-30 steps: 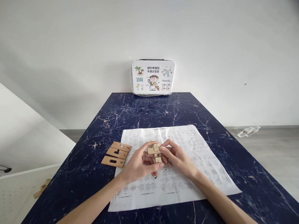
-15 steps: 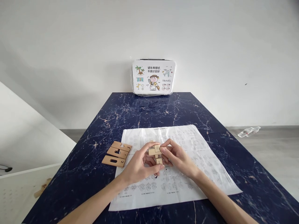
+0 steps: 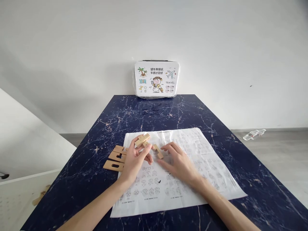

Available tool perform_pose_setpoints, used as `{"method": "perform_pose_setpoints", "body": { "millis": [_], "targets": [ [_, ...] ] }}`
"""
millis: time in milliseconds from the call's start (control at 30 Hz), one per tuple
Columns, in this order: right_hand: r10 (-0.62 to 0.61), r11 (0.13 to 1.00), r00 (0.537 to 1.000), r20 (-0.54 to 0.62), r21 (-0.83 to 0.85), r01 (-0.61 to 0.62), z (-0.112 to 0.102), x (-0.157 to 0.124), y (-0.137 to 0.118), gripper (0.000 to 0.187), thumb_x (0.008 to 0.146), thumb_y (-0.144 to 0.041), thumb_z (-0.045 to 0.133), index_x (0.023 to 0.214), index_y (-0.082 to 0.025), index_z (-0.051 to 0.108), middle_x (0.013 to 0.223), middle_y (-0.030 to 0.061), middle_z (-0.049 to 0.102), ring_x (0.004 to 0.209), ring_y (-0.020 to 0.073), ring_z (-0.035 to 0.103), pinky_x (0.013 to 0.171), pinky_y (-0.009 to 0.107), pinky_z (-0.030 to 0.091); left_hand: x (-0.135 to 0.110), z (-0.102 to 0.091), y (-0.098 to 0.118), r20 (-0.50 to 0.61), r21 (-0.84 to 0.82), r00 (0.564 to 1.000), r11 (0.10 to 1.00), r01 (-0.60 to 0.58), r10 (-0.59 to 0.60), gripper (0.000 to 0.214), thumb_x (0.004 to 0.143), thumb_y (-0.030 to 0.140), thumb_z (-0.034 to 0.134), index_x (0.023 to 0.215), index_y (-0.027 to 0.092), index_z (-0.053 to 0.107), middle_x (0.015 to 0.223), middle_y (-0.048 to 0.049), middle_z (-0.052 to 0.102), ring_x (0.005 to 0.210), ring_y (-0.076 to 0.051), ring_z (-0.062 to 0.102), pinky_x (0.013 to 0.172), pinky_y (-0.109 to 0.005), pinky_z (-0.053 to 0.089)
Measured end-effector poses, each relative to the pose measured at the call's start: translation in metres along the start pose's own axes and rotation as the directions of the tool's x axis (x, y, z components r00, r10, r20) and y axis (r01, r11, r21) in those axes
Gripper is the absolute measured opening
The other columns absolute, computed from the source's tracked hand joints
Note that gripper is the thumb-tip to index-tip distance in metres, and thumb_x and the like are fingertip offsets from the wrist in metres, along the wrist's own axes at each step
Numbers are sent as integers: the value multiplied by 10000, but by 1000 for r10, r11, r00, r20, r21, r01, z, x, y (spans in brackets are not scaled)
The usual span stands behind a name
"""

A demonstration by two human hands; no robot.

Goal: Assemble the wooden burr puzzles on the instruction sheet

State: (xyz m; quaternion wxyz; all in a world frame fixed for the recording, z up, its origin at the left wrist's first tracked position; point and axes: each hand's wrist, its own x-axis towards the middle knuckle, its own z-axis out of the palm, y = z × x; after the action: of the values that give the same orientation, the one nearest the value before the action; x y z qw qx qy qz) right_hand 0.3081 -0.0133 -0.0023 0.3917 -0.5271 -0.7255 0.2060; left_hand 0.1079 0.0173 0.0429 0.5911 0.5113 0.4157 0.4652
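Observation:
My left hand (image 3: 135, 154) is closed around a wooden burr puzzle (image 3: 142, 140), several light interlocking bars, tilted above the left part of the paper sheet. A separate notched wooden puzzle piece (image 3: 158, 153) is just right of it, beside the left fingertips; whether it rests on the sheet I cannot tell. My right hand (image 3: 178, 162) is close to this piece, index finger and thumb apart on its right side. Under both hands spreads a large printed paper sheet (image 3: 192, 183) with rows of small puzzle diagrams.
Flat wooden plates (image 3: 111, 164) with cut-outs lie left of the sheet, partly behind my left hand. A white cartoon-printed case (image 3: 157, 78) in clear plastic stands at the far edge of the dark blue marbled table (image 3: 154, 112). A clear plastic item (image 3: 253, 134) is on the floor at right.
My hands have parted. The left has moved left and up with the puzzle, and the right has come away from it. One notched piece now shows apart from the puzzle.

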Motion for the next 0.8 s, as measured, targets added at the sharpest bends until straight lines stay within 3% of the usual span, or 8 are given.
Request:
{"method": "perform_pose_setpoints", "body": {
  "millis": [67,133,233,367,467,567,700,800],
  "targets": [
    [-39,998,999,11,-42,39,2,0,-1,195,1027,-411,656,1129,-245,669,1140,118,661,1010,293,636,839,456,536,-1,1,1,14,11,1000,1000,9,-10,579,951,458,772,1389,194,501,1050,-77,748,568,-122,656,554,-284,573],
    [1,1000,1000,-4,-2,-1,0,1,-3,183,1062,-405,600,1057,-242,682,1051,101,677,946,272,635,810,438,525,-3,2,2,36,25,999,1000,11,-12,633,946,456,777,1438,211,462,1048,-71,751,571,-126,666,551,-279,571],
    [159,970,987,-4,189,-156,-5,5,-3,257,1055,-468,602,980,-235,682,881,57,678,767,219,611,700,385,493,-5,3,1,80,29,997,1000,7,-10,698,947,440,775,1502,256,394,1071,-59,746,575,-129,677,554,-283,578],
    [291,806,954,74,518,-286,-12,8,-6,348,987,-552,690,899,-220,630,764,19,660,633,168,578,589,325,454,-8,3,-4,121,48,992,998,-39,33,699,947,411,781,1507,282,384,1054,-41,739,600,-134,681,551,-274,575],
    [316,657,940,132,684,-317,-16,9,-11,375,973,-561,709,876,-217,594,880,55,717,666,168,629,577,311,481,-10,2,-8,156,60,987,997,-52,43,694,957,397,781,1518,291,387,1024,-35,742,639,-146,696,571,-273,587],
    [285,569,939,195,754,-329,-19,9,-15,358,988,-528,708,856,-221,582,967,72,723,779,192,678,614,310,508,-12,1,-9,184,74,983,996,-43,29,702,966,389,782,1539,311,384,1039,-38,745,665,-148,707,598,-276,598],
    [211,557,943,256,761,-332,-23,7,-15,361,990,-480,731,810,-214,566,1319,103,672,761,151,646,664,331,517,-12,0,-8,244,75,969,996,-47,28,717,973,381,782,1555,301,371,923,-14,729,651,-153,695,604,-278,595],
    [182,565,941,287,753,-338,-22,6,-12,372,984,-485,745,807,-213,561,1347,99,653,671,114,585,703,355,516,-12,-1,-8,299,79,954,996,-40,15,728,971,375,786,1558,289,364,869,-5,721,630,-152,685,600,-280,597]
  ]
}}
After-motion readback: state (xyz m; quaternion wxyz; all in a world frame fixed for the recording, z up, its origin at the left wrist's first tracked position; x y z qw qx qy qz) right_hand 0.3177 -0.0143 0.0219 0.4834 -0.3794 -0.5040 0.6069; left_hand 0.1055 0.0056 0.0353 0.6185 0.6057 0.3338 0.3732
